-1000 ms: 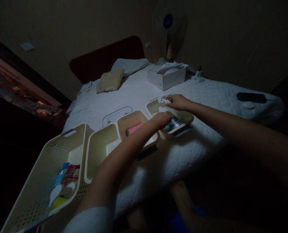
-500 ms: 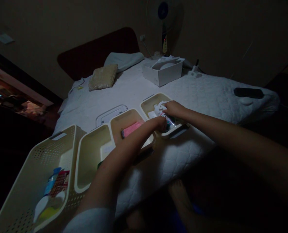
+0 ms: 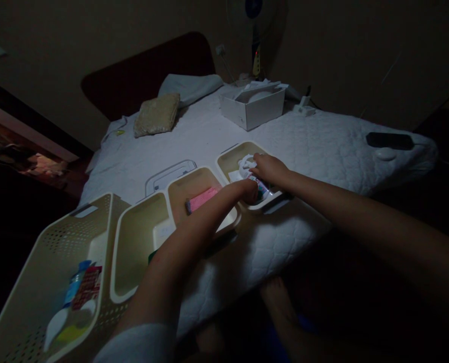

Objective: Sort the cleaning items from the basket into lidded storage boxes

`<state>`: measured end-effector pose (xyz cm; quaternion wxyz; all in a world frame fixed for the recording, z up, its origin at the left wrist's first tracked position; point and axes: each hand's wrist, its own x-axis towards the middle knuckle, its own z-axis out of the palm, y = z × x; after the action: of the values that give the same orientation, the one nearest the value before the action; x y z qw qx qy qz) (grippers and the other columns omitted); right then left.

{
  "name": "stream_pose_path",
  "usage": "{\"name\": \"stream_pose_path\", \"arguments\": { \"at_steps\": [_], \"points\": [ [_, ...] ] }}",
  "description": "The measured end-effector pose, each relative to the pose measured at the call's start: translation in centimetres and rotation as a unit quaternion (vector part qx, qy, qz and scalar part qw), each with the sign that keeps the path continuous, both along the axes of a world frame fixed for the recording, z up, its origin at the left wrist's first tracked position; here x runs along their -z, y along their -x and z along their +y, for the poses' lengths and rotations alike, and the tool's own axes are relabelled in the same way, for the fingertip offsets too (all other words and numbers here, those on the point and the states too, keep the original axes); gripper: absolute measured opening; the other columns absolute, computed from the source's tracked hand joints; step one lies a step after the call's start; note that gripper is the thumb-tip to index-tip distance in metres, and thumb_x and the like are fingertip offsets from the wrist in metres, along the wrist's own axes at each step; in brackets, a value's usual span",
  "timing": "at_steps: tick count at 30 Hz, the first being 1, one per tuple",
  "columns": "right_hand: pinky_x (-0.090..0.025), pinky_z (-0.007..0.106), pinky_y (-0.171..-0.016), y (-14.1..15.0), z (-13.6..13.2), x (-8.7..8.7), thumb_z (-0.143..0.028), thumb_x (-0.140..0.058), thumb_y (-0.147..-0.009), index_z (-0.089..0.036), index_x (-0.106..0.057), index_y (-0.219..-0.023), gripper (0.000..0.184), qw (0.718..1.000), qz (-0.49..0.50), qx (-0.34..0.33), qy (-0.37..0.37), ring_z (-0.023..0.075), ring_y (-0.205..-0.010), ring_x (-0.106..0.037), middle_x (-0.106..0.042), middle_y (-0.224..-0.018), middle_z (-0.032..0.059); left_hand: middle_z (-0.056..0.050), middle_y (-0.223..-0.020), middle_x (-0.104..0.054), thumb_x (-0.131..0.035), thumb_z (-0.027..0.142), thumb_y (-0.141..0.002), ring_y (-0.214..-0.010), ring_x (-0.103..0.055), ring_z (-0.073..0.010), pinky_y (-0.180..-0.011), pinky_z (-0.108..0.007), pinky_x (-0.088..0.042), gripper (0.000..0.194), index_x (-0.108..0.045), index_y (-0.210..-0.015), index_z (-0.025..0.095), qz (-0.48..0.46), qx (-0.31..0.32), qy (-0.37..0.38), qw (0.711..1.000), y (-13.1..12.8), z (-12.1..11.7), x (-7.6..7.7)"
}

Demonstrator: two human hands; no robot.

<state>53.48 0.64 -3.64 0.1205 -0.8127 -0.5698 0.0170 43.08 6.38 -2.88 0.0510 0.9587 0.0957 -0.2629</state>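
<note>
Both my hands are in the farthest small cream bin. My right hand pinches a crumpled white thing at the bin's right side. At the near rim, my left hand has its fingers curled down; what they hold, if anything, is hidden. Between the hands lies a clear, printed item with pink and green marks, partly covered. A pink bundle lies in the middle cream bin, under my left forearm. Beside it, another cream bin holds a white item and something green.
A large perforated basket at left holds a blue-capped bottle, a dark red packet and other things. Behind the bins are a clear lid, a white box and a cushion. A black object lies at right.
The view has shifted slightly, so things sit a little further left and higher. My right hand has lifted a little with the white thing; my left hand stays nearly in place.
</note>
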Motion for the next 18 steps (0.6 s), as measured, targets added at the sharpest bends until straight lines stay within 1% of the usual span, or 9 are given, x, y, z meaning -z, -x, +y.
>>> {"name": "stream_pose_path", "arguments": {
  "at_steps": [2, 5, 8, 11, 15, 18],
  "points": [
    [-0.047, 0.03, -0.079, 0.0, 0.0, 0.0, -0.034, -0.056, -0.091, -0.007, -0.055, -0.122, 0.041, 1.0, 0.004, 0.008, -0.006, 0.0277, -0.102, -0.064, -0.067, -0.113, 0.02, -0.003, -0.072, -0.072, -0.064, 0.01, -0.068, -0.064, -0.058, -0.0142, -0.062, -0.023, -0.042, 0.017, -0.077, -0.079, 0.013, 0.0, 0.0, -0.001, 1.0, 0.0, 0.1, 0.1],
    [-0.047, 0.031, -0.079, 0.3, 0.1, -0.2, -0.033, -0.054, -0.091, -0.006, -0.057, -0.121, 0.04, 1.0, -0.011, 0.019, 0.004, 0.0288, -0.101, -0.065, -0.067, -0.111, 0.0213, -0.003, -0.072, -0.071, -0.065, 0.012, -0.069, -0.062, -0.057, -0.0134, -0.061, -0.022, -0.041, 0.015, -0.076, -0.078, 0.013, -0.001, -0.002, -0.006, 1.0, 0.0, 0.1, 0.3],
    [-0.047, 0.031, -0.08, 0.8, 0.3, -0.4, -0.03, -0.05, -0.093, -0.005, -0.064, -0.114, 0.035, 0.999, -0.029, 0.02, 0.019, 0.0288, -0.102, -0.065, -0.067, -0.11, 0.0233, -0.004, -0.074, -0.072, -0.066, 0.014, -0.069, -0.062, -0.056, -0.0134, -0.061, -0.023, -0.041, 0.016, -0.077, -0.081, 0.013, -0.005, -0.003, -0.01, 1.0, 0.0, 0.1, 0.4],
    [-0.047, 0.03, -0.081, 1.2, 0.4, -0.6, -0.028, -0.045, -0.095, -0.007, -0.068, -0.107, 0.034, 0.999, -0.028, 0.011, 0.028, 0.0276, -0.101, -0.065, -0.068, -0.109, 0.0225, -0.006, -0.077, -0.072, -0.064, 0.015, -0.071, -0.063, -0.056, -0.014, -0.061, -0.024, -0.04, 0.018, -0.077, -0.084, 0.011, -0.009, 0.0, -0.012, 1.0, 0.1, 0.3, 0.5],
    [-0.047, 0.031, -0.08, 1.1, 0.2, -0.4, -0.032, -0.042, -0.097, -0.006, -0.068, -0.11, 0.039, 0.999, -0.027, 0.018, 0.034, 0.0279, -0.101, -0.066, -0.068, -0.111, 0.0222, -0.005, -0.077, -0.072, -0.064, 0.018, -0.072, -0.066, -0.057, -0.0141, -0.062, -0.024, -0.04, 0.019, -0.077, -0.085, 0.012, -0.014, 0.005, -0.006, 1.0, 0.1, 0.6, 0.6],
    [-0.047, 0.03, -0.082, 0.8, 0.3, -0.2, -0.031, -0.042, -0.097, -0.005, -0.068, -0.111, 0.039, 0.999, -0.024, 0.018, 0.035, 0.0273, -0.102, -0.065, -0.068, -0.113, 0.0216, -0.003, -0.076, -0.072, -0.065, 0.021, -0.071, -0.067, -0.058, -0.0138, -0.065, -0.023, -0.042, 0.018, -0.077, -0.083, 0.013, -0.014, 0.007, -0.002, 1.0, 0.0, 0.8, 0.6]
  ]
}}
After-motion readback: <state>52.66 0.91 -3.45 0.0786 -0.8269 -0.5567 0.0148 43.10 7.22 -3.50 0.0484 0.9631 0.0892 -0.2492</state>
